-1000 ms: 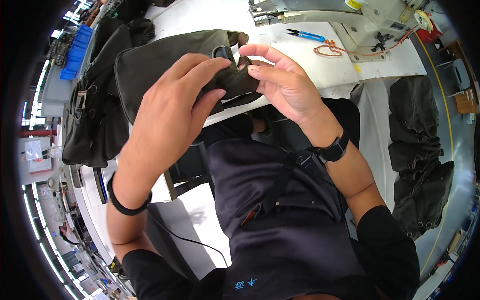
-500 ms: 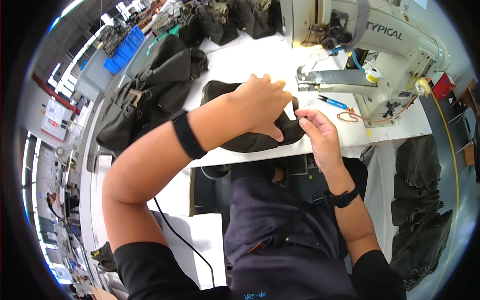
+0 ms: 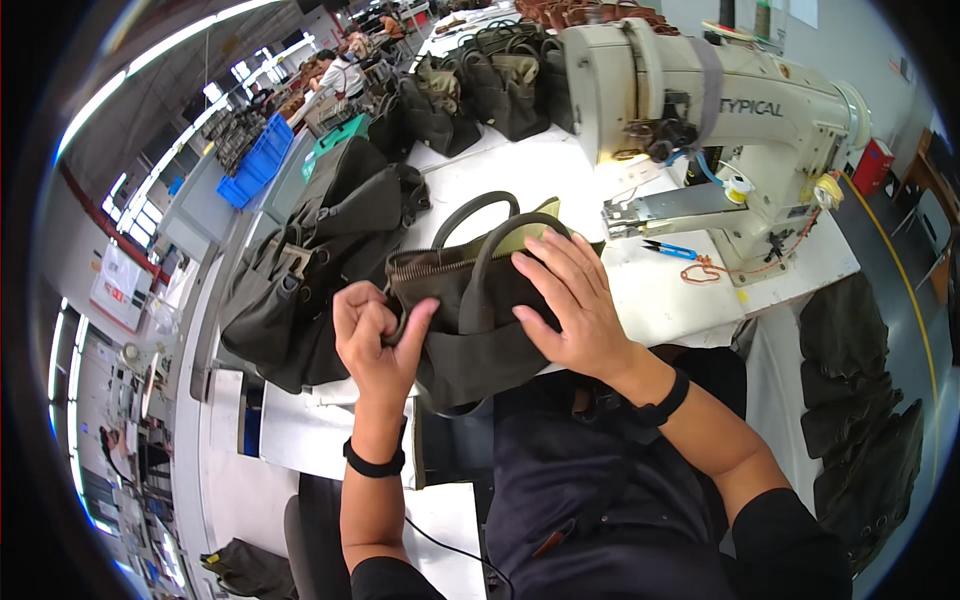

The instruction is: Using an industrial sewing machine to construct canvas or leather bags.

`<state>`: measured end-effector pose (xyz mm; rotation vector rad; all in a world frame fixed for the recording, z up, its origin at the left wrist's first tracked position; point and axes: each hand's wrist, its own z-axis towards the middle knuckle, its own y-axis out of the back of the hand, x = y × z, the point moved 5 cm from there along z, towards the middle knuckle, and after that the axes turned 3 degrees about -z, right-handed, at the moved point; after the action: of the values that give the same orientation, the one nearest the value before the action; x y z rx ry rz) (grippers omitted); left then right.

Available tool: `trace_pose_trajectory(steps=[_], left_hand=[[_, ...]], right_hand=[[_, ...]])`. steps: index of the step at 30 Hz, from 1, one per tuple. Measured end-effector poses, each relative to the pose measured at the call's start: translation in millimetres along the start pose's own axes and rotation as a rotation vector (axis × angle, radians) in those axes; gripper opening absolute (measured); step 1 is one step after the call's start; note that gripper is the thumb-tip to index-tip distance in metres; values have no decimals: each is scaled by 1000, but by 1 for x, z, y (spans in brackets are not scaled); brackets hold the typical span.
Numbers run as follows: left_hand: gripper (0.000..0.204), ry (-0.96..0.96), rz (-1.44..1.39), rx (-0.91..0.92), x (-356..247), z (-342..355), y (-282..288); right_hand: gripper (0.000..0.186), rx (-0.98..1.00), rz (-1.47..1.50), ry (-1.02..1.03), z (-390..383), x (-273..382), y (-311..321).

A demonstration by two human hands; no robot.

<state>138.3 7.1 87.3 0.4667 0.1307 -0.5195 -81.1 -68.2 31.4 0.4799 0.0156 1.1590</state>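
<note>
Gripping the dark bag (image 3: 480, 372) by its left end, the left hand (image 3: 375, 338) is steadying it at the bench's (image 3: 655, 300) front edge; the right hand (image 3: 578, 312), fingers apart, is resting on its right side. Handles (image 3: 479, 285) and zip (image 3: 428, 268) are already sitting attached; remaining work is not showing.

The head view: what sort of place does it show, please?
Probably a bag-sewing workshop. An industrial sewing machine stands on the white worktable, a dark zippered handbag is to its left, and more dark bags stand together farther back.
</note>
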Motion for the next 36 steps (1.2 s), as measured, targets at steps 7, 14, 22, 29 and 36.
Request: trace_pose_trajectory(steps=[7,14,22,29,36], left_hand=[[56,38,-68,298,30,-70,28],[96,622,-533,217,57,-96,22],[85,835,-926,406,38,-119,-10],[59,739,-577,474,59,-87,-57],[42,1111,-859,91,121,-70,-110]], right_hand=[[50,261,-64,61,-31,-20,-19],[71,220,19,-36,-44,-35,-29],[59,293,331,-459,-74,-67,-52],[62,230,154,-310,-50,-88,-85],[70,428,539,-634,-73,-130,-37]])
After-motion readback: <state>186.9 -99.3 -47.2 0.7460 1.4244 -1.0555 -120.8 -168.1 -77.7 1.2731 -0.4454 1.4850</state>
